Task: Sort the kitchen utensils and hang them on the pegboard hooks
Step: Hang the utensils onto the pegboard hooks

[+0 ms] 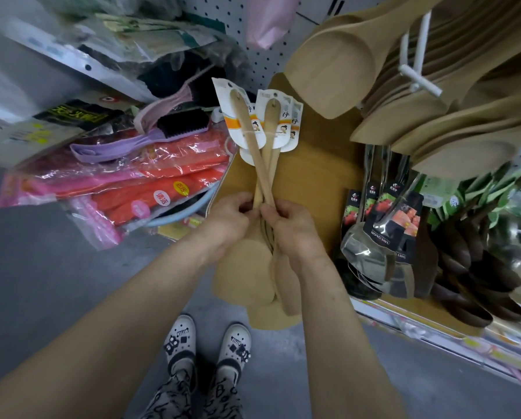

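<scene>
"Wooden spatulas (266,164): where do they sit in the frame?" asks the picture editor.

"Dead centre, held in the air in front of a pale wooden board (313,176), with the pegboard (253,40) beyond. Several are bunched together, their handles crossing slightly."

"Which way does the long axis run?"

"Almost straight up the frame. The handle ends, backed by white card labels (238,116), point away from the person toward the pegboard. The broad blades point back down toward the person's patterned shoes (180,340)."

"And the hands?"

"Both grip the bundle at about mid-length, side by side and touching. The left hand (229,222) has its thumb and fingers curled in on the handles from the left. The right hand (292,231) clamps them from the right, thumb on top."

"What surrounds them?"

"At upper right, hanging spatulas (344,65) of the same pale wood crowd a white hook (416,71), blades toward the camera. Below those hang steel ladles (371,258) with dark card labels, above the front edge of a shelf (419,325). Dark wooden spoons (479,267) hang just beside the ladles, further right. On the left lies a heap of red packets (162,176) in clear plastic, with a purple brush (138,140) resting on top."
</scene>
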A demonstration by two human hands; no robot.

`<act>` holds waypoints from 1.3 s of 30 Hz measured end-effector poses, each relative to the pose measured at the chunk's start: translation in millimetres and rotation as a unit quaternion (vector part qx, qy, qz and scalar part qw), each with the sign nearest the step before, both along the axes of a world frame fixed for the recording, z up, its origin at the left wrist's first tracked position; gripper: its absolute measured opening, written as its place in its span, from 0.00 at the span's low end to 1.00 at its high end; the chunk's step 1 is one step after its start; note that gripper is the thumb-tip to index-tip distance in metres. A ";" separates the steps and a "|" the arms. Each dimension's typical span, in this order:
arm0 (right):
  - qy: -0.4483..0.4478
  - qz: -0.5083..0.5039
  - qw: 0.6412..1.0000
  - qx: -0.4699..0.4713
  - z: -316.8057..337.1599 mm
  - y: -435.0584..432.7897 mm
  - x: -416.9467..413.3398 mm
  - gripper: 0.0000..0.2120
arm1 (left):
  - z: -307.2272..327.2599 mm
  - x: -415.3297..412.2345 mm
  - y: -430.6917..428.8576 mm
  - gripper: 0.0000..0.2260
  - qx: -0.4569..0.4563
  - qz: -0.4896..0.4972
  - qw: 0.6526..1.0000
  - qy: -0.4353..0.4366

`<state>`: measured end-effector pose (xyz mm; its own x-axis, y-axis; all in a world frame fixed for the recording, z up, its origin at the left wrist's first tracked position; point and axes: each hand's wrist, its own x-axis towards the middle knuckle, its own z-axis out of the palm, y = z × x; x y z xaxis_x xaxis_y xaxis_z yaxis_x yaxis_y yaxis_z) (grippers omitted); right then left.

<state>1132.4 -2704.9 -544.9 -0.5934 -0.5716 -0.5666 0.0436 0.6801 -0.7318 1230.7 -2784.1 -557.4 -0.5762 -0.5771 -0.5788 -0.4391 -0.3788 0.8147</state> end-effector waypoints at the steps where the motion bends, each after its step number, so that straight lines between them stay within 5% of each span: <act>1: 0.000 0.012 1.000 0.008 1.8 0.1 2.0 0.13 | 2.0 1.7 4.3 0.11 0.018 0.011 1.000 0.012; 6: 0.025 0.042 0.998 0.039 18.8 2.6 22.2 0.18 | 20.9 20.6 22.8 0.28 0.198 0.055 0.968 0.147; 8: 0.040 0.055 0.997 0.037 24.8 6.5 31.9 0.15 | 28.0 29.1 24.8 0.26 0.241 0.084 0.948 0.192; 11: 0.051 0.090 0.994 0.027 37.3 19.6 52.9 0.16 | 43.4 40.5 35.7 0.09 0.199 0.121 0.954 0.190; 17: 0.042 0.205 0.978 0.020 65.0 53.5 88.1 0.33 | 67.9 66.5 66.3 0.05 0.171 0.205 0.942 0.206; 25: 0.038 0.264 0.963 -0.034 144.5 89.3 82.6 0.15 | 127.2 89.2 113.3 0.11 0.149 0.266 0.915 0.264; 31: 0.192 0.160 0.953 -0.170 220.8 101.7 84.1 0.03 | 182.5 99.3 128.4 0.11 0.086 0.254 0.913 0.309; 36: 0.180 0.146 0.931 -0.283 278.4 92.6 95.8 0.06 | 214.7 105.6 135.2 0.21 -0.011 0.199 0.925 0.324; 39: 0.224 0.180 0.914 -0.285 298.9 88.1 103.1 0.07 | 239.3 108.2 138.5 0.18 -0.063 0.168 0.920 0.348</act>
